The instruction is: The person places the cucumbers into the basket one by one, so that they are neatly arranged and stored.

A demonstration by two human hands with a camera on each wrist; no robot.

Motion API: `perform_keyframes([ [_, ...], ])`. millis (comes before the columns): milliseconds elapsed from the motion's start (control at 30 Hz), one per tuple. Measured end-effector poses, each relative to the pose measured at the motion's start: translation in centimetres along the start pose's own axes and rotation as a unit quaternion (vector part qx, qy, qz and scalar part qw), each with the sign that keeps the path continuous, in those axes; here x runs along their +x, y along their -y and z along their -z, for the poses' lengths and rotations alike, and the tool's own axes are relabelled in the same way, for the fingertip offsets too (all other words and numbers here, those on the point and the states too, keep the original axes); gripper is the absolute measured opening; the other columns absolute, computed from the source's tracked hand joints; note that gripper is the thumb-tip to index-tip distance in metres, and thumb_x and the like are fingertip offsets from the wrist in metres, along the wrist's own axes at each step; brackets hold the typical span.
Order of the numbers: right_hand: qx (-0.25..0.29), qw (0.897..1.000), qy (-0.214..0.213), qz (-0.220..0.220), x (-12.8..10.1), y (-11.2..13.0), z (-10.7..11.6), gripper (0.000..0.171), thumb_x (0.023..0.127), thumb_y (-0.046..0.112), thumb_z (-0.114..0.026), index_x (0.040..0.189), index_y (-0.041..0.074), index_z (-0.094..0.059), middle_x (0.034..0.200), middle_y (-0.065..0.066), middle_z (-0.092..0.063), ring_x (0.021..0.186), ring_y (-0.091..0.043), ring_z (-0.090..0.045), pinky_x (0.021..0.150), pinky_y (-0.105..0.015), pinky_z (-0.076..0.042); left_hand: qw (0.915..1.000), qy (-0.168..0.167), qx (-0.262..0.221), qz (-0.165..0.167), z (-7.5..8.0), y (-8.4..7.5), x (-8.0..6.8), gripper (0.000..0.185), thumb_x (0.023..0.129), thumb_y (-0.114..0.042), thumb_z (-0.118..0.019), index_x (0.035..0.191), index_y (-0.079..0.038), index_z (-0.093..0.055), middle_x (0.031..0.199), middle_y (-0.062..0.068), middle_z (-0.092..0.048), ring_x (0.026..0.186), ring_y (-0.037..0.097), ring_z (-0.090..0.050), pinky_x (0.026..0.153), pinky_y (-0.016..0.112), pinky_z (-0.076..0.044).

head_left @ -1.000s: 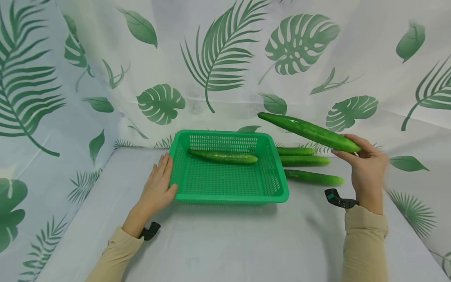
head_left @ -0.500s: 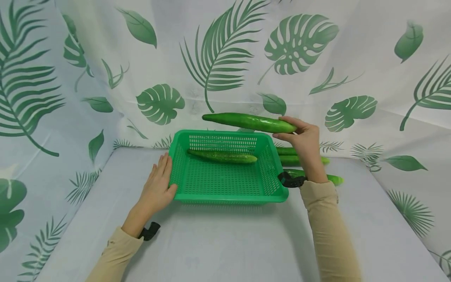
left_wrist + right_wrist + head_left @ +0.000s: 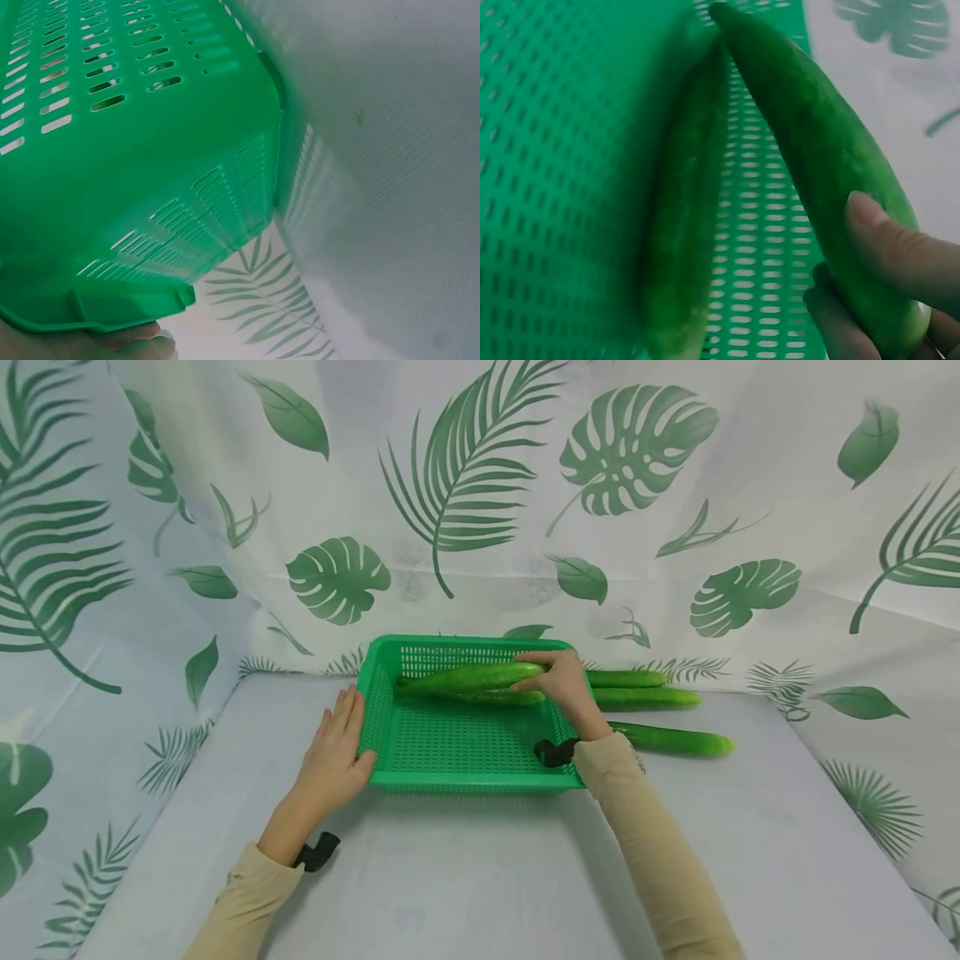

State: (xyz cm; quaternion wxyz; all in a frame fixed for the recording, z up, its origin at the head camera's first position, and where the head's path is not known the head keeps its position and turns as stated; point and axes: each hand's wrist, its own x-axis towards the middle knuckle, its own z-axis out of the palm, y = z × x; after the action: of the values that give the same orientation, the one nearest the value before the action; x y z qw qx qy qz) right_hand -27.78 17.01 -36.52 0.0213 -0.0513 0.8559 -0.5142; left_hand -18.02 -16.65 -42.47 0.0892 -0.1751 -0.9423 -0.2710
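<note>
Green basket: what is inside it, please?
A lower cucumber lies in the basket; the right hand grips an upper cucumber over it, partly covering it in the head view. What is beneath the lower cucumber is hidden.

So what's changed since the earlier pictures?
The right hand has moved left and down, carrying a long, glossy green cucumber from the right side into the green perforated plastic basket, over the cucumber lying inside. Nothing was let go. The left hand still rests against the basket's left side; the three long green cucumbers on the right haven't visibly moved.
</note>
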Motion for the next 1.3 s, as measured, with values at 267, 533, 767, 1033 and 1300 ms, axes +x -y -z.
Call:
perform_keyframes([
  [267, -0.082, 0.995, 0.024, -0.041, 0.6, -1.1, -0.6, 0.048, 0.081, 0.001, -0.079, 0.127, 0.003, -0.068, 0.140, -0.020, -0.055, 0.127, -0.039, -0.050, 0.095, -0.050, -0.050, 1.0000, -0.005, 0.002, -0.003, -0.1, 0.1, 0.1, 0.076, 0.089, -0.009, -0.046, 0.154, 0.012, -0.010, 0.163, 0.023, 0.001, 0.150, 0.038, -0.001, 0.118, 0.058, -0.008],
  [533, -0.186, 0.976, 0.061, -0.093, 1.5, -2.3, -0.9, 0.052, 0.079, 0.004, -0.081, 0.128, -0.003, -0.065, 0.136, -0.025, -0.056, 0.119, -0.044, -0.055, 0.091, -0.050, -0.052, 1.0000, -0.006, 0.006, -0.001, 0.1, 0.0, 0.1, 0.076, 0.090, -0.008, -0.045, 0.153, 0.013, -0.010, 0.163, 0.024, 0.001, 0.150, 0.038, -0.001, 0.118, 0.057, -0.008],
  [767, -0.233, 0.963, 0.077, -0.113, 1.5, -2.1, -1.1, 0.048, 0.083, 0.006, -0.078, 0.126, -0.007, -0.063, 0.131, -0.027, -0.057, 0.116, -0.043, -0.057, 0.090, -0.049, -0.052, 1.0000, -0.002, 0.005, 0.000, 0.1, -0.1, 0.1, 0.076, 0.090, -0.008, -0.045, 0.153, 0.013, -0.010, 0.163, 0.024, 0.001, 0.151, 0.036, 0.001, 0.118, 0.057, -0.007],
  [1033, -0.216, 0.967, 0.088, -0.105, 0.8, -0.5, -0.1, 0.045, 0.085, 0.007, -0.075, 0.128, -0.004, -0.063, 0.138, -0.027, -0.051, 0.125, -0.046, -0.049, 0.095, -0.053, -0.049, 1.0000, -0.005, 0.002, -0.002, 0.0, -0.2, 0.1, 0.076, 0.089, -0.008, -0.044, 0.153, 0.013, -0.010, 0.163, 0.023, 0.001, 0.151, 0.037, 0.000, 0.118, 0.057, -0.007],
  [1300, -0.162, 0.980, 0.090, -0.070, -0.5, 2.2, 3.1, 0.050, 0.089, 0.010, -0.073, 0.135, -0.001, -0.059, 0.138, -0.026, -0.053, 0.126, -0.044, -0.048, 0.101, -0.053, -0.045, 1.0000, -0.005, 0.001, -0.003, 0.0, -0.2, 0.1, 0.076, 0.089, -0.008, -0.044, 0.153, 0.013, -0.010, 0.163, 0.024, 0.001, 0.150, 0.037, 0.001, 0.118, 0.057, -0.007],
])
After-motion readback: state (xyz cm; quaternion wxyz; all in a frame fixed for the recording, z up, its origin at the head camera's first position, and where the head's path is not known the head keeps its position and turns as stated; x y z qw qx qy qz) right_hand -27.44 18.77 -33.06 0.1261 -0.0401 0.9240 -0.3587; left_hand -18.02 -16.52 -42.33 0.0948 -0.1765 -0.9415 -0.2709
